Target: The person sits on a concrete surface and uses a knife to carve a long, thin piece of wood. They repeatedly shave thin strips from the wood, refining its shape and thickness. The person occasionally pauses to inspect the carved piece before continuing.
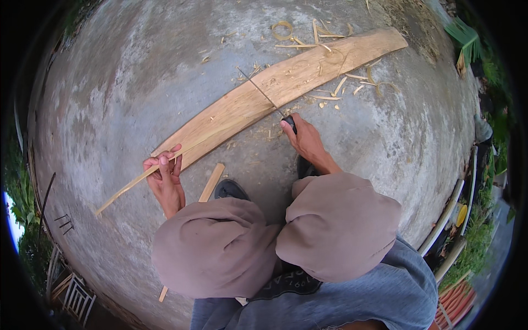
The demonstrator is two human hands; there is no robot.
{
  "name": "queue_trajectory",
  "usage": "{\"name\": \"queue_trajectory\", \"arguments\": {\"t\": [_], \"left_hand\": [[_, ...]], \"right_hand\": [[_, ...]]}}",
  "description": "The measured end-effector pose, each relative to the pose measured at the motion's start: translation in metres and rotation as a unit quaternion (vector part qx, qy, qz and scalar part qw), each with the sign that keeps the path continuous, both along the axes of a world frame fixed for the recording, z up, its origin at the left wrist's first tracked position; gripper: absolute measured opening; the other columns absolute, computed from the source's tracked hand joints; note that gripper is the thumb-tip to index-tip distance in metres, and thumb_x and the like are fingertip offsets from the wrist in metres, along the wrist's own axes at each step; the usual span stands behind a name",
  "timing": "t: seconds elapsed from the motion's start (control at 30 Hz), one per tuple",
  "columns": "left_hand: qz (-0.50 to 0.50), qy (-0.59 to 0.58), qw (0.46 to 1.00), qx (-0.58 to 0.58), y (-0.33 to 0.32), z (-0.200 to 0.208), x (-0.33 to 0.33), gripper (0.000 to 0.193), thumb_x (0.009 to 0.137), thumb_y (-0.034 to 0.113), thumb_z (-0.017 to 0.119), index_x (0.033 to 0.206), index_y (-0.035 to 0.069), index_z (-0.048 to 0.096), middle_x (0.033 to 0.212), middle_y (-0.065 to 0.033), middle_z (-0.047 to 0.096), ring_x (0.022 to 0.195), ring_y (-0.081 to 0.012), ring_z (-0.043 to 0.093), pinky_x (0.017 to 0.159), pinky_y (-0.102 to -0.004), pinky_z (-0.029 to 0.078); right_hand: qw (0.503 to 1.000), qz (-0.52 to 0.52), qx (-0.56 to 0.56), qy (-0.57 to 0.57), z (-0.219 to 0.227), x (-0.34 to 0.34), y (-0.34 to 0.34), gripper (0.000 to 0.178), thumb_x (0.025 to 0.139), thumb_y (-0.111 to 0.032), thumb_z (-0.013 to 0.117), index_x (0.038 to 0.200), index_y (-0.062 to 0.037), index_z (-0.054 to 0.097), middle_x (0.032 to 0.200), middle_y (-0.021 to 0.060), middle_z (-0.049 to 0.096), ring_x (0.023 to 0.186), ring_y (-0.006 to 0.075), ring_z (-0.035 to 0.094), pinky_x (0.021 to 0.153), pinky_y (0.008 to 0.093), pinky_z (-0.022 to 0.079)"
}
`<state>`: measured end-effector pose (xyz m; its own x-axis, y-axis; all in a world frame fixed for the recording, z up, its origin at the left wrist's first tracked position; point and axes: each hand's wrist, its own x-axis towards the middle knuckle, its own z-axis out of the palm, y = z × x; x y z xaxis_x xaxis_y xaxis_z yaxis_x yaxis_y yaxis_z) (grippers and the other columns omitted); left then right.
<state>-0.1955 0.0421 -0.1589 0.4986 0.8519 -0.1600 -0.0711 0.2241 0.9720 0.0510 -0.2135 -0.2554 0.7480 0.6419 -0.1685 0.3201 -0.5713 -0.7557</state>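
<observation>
A long wooden board (225, 113) lies slantwise on the concrete in front of me. Across its near left end runs a thin pale strip (125, 191), which looks like bamboo or wood. My left hand (166, 179) pinches this strip between thumb and fingers at the board's end, and one end sticks out to the lower left. The black handle of a knife (289, 123) is wrapped in my right hand (307, 140) at the board's near edge. Its long narrow blade reaches over the middle of the board, seen nearly edge-on.
Curled shavings (282, 31) and several short slivers (341, 86) are scattered around the board's far right part. A flat wooden piece (212, 182) lies beside my left shoe (231, 190). My bent knees fill the near middle. White pipes (444, 217) and plants edge the right side.
</observation>
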Motion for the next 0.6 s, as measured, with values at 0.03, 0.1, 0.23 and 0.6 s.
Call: {"name": "queue_trajectory", "arguments": {"t": [0.03,0.1,0.23,0.6], "left_hand": [[0.004,0.003,1.0,0.001,0.0,0.001,0.0,0.02,0.105,0.023,0.068,0.106,0.017,0.049,0.112,-0.0053,0.068,0.126,-0.0296,0.066,0.107,-0.0449,0.053],[-0.004,0.0,1.0,0.004,-0.002,0.003,0.001,0.02,0.105,0.022,0.068,0.106,0.017,0.048,0.111,-0.0051,0.068,0.126,-0.0296,0.065,0.107,-0.044,0.054],[-0.029,-0.004,1.0,0.01,0.0,0.006,-0.001,0.019,0.105,0.019,0.067,0.108,0.017,0.048,0.112,-0.0048,0.067,0.129,-0.0292,0.064,0.107,-0.0418,0.054],[-0.085,0.0,0.996,0.035,-0.018,0.038,0.008,0.019,0.106,0.013,0.062,0.111,0.019,0.044,0.115,-0.0066,0.065,0.132,-0.0301,0.061,0.102,-0.037,0.059]], "right_hand": [[0.999,0.004,-0.035,0.024,-0.003,0.005,0.001,0.04,0.107,-0.037,0.059,0.116,0.0018,0.057,0.091,0.0287,0.07,0.086,0.0496,0.068,0.075,0.0539,0.052],[0.999,0.01,-0.038,0.038,-0.001,0.006,0.0,0.038,0.106,-0.037,0.06,0.113,0.0011,0.057,0.092,0.0294,0.07,0.086,0.0505,0.068,0.075,0.0551,0.052],[0.999,0.014,-0.025,-0.022,-0.004,-0.003,-0.004,0.039,0.106,-0.039,0.059,0.11,0.0002,0.057,0.093,0.0299,0.071,0.087,0.0518,0.068,0.075,0.0563,0.052],[0.995,0.095,-0.027,-0.035,0.032,-0.027,-0.003,0.044,0.104,-0.045,0.062,0.123,-0.0066,0.058,0.106,0.0223,0.072,0.088,0.0467,0.071,0.074,0.0545,0.056]]}}
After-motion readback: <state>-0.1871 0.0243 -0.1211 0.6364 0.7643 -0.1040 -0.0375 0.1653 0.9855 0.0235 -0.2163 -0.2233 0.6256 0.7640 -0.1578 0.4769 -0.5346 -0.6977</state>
